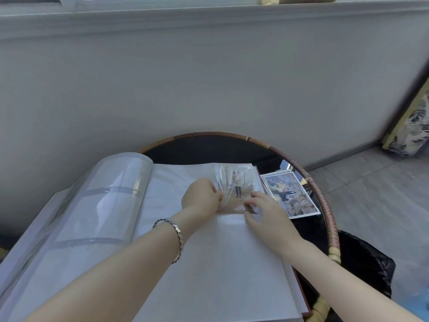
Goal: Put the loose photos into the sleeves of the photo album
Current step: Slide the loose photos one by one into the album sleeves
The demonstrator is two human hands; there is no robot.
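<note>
left hand pinches sleeve (lifted) | right hand fingers flat on photo

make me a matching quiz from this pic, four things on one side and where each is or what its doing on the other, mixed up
Things:
1. left hand
2. loose photo
3. bracelet
4. framed picture

Place or state:
a. around the left wrist
b. standing tilted at the far right, on the floor
c. pinching the clear sleeve
d. lying flat on the table, right of the album

Pairs: 1-c, 2-d, 3-a, 4-b
</note>
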